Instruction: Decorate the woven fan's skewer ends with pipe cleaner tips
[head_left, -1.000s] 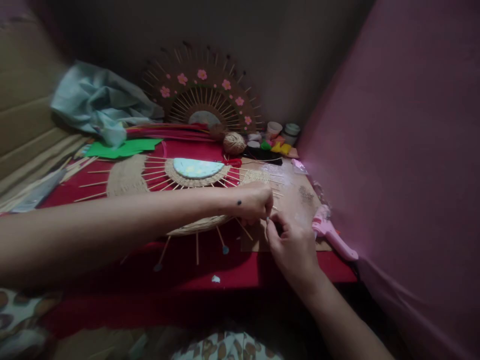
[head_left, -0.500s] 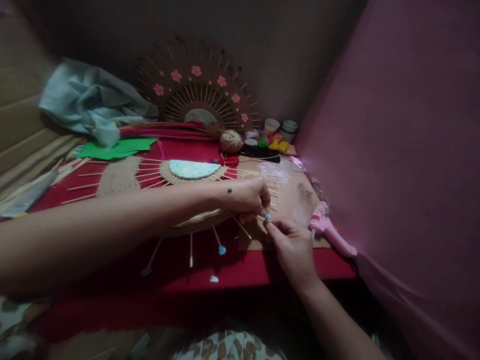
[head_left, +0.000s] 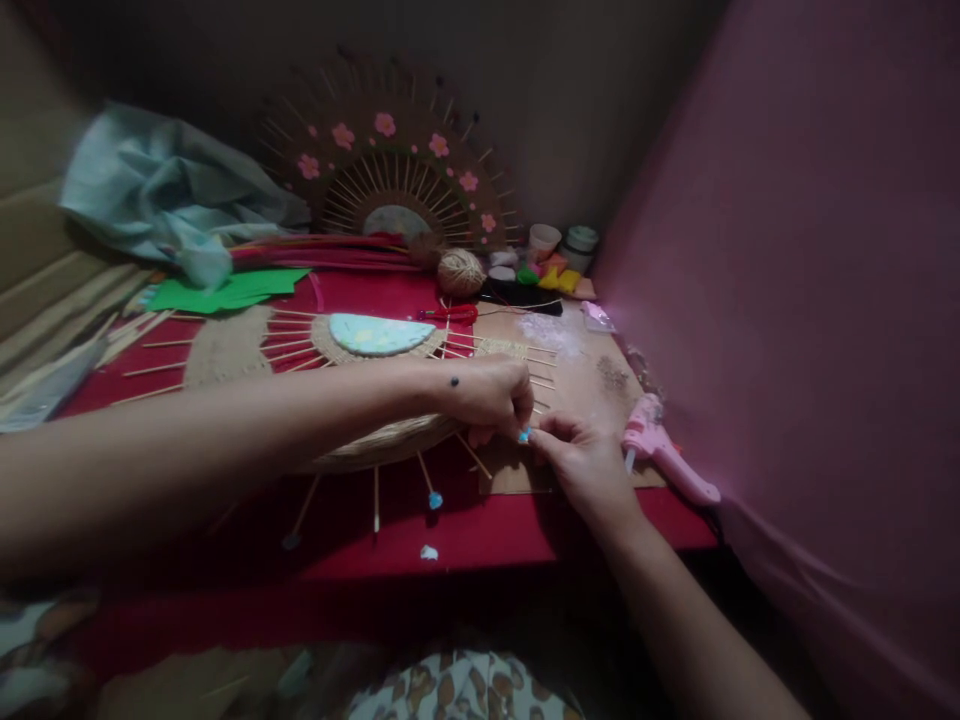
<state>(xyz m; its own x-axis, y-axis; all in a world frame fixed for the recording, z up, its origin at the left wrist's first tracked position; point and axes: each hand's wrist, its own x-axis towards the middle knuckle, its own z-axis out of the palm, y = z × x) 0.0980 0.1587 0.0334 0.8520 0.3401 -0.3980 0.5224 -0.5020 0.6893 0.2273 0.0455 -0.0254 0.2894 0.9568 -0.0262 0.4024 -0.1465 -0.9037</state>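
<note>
A small light-blue piece (head_left: 524,436), which looks like soft clay, is between the fingertips of both hands near the right side of a woven half-round fan. My left hand (head_left: 495,393) reaches across the fan with thumb and fingers pinched over the piece. From the right, my right hand (head_left: 589,462) pinches the same piece. Whether a stick end is inside it is hidden. The fan has a pale blue half-disc (head_left: 381,334) at its centre and thin sticks radiating outward. One front stick carries a blue blob (head_left: 435,501); the bare stick (head_left: 376,500) beside it has none.
A pink glue gun (head_left: 667,450) lies right of my right hand, on cardboard (head_left: 585,370). Behind stand a flowered fan (head_left: 386,125), a twine ball (head_left: 461,273) and small cups (head_left: 544,241). Green sheets (head_left: 225,292) lie left. A white scrap (head_left: 429,552) sits near the table edge.
My right hand's fingertips have come in closer to my left hand's around the blue piece. The piece has shifted slightly left, and the whole view has moved a little.
</note>
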